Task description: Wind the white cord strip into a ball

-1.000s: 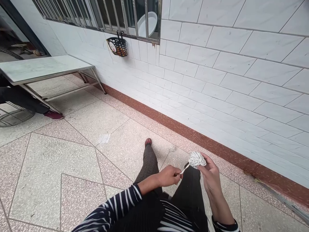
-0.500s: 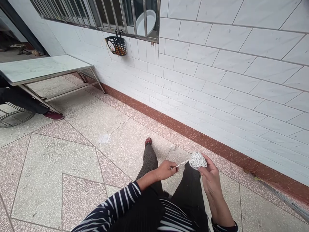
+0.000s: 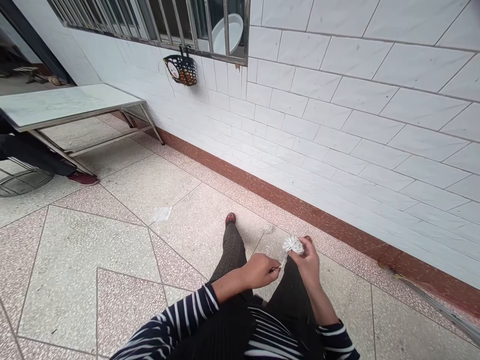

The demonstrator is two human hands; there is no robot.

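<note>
A ball of white yarn (image 3: 292, 244) with dark flecks sits in the fingers of my right hand (image 3: 308, 260), its thumb and fingertips closed on the ball's near right side. Left of it, my left hand (image 3: 261, 270) pinches the strand (image 3: 284, 261) that runs to the ball. The two hands are close together over my lap, above my right leg. On the floor past my knees lies a second, smaller-looking white ball (image 3: 267, 229), touched by neither hand.
White tiled wall (image 3: 318, 125) ahead, with a barred window (image 3: 187, 30) and a hanging black basket (image 3: 180, 69). At left stand a marble-topped table (image 3: 71, 102) and another person's leg (image 3: 41, 157) beside a wire stool (image 3: 22, 177). White paper (image 3: 162, 214) lies on the floor.
My right hand has brought the yarn ball left and turned it, closer to my left hand. The stretch of strand between them is shorter. My left hand has shifted slightly right and down.
</note>
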